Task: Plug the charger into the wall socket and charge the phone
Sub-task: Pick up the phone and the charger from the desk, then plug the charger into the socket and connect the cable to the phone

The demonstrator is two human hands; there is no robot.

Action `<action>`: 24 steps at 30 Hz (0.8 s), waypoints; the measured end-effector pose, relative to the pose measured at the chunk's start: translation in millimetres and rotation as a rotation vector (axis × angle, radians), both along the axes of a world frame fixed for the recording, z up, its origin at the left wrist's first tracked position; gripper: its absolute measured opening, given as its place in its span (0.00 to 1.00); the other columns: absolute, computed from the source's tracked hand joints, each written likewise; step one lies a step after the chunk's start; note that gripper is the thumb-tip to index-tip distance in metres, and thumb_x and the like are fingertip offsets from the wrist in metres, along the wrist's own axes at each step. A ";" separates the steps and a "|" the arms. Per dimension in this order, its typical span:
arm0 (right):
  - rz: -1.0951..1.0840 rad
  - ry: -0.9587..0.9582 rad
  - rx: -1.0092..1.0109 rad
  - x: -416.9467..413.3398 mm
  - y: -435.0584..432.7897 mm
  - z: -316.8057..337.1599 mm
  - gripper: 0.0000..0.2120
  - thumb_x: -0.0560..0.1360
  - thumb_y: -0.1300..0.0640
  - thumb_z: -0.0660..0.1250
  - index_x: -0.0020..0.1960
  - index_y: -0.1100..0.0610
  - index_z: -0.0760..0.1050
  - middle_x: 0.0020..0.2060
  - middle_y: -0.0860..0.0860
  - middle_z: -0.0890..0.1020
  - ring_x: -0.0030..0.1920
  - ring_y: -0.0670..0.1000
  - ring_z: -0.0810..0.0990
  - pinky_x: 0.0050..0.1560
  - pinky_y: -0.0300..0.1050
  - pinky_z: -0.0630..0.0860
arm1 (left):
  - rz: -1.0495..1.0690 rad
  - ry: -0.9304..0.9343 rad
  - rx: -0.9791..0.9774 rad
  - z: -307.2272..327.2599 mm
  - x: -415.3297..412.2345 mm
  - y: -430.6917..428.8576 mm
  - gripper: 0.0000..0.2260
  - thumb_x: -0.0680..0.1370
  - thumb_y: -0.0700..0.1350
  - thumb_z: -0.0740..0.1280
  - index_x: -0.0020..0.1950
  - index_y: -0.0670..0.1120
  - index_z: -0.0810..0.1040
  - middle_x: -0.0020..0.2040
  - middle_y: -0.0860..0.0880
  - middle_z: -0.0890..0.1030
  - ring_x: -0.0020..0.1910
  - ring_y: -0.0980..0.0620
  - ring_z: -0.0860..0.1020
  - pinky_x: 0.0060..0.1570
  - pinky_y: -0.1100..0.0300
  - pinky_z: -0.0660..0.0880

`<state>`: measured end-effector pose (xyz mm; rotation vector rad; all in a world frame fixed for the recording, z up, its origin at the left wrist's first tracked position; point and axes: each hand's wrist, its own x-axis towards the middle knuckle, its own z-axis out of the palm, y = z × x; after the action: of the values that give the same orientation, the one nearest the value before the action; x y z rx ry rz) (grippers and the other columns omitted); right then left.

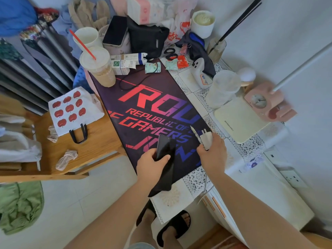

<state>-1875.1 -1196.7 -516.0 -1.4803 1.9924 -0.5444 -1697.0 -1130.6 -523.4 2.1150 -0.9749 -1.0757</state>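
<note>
A: Where is the charger?
B: The white charger [206,140] sits low and right of centre in the frame, prongs pointing up, pinched in the right hand [212,155] together with the white cable [195,134].
A: And the phone?
B: The dark phone [165,151] is just left of it, lower centre, gripped by the left hand [151,167], thumb across its screen, above the dark ROG mat [143,105].
A: The socket?
B: The white wall socket [293,178] is at the lower right, well apart from the charger.
A: Anything else around?
B: A lidded drink cup [98,66] with a red straw stands on the cluttered surface [192,83] at upper left; a pink clock [259,101] at right.
</note>
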 end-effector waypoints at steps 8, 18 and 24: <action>-0.228 -0.287 -0.052 -29.9 23.9 14.2 0.18 0.72 0.55 0.70 0.55 0.42 0.66 0.43 0.41 0.75 0.35 0.49 0.78 0.31 0.44 0.75 | 0.062 0.501 0.072 16.6 -11.1 -17.9 0.05 0.71 0.47 0.76 0.44 0.54 0.82 0.44 0.52 0.86 0.45 0.49 0.83 0.46 0.51 0.80; -0.676 -0.501 -0.097 -117.8 81.0 34.2 0.19 0.71 0.55 0.72 0.57 0.40 0.70 0.45 0.52 0.82 0.37 0.52 0.79 0.33 0.40 0.74 | -0.384 0.708 0.160 40.4 -99.7 -60.4 0.07 0.72 0.45 0.75 0.49 0.52 0.84 0.45 0.54 0.87 0.42 0.57 0.85 0.33 0.68 0.78; -0.882 -0.432 -0.216 -172.9 120.3 67.5 0.20 0.70 0.50 0.73 0.61 0.43 0.73 0.43 0.49 0.82 0.40 0.51 0.80 0.35 0.40 0.76 | -0.601 0.696 0.258 49.2 -168.9 -62.9 0.09 0.70 0.49 0.76 0.48 0.52 0.84 0.47 0.50 0.87 0.48 0.47 0.84 0.50 0.50 0.80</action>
<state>-2048.0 -1076.4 -448.5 -0.4289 2.1809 -1.3390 -1865.9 -1193.5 -474.2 1.4208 -1.1625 -2.1404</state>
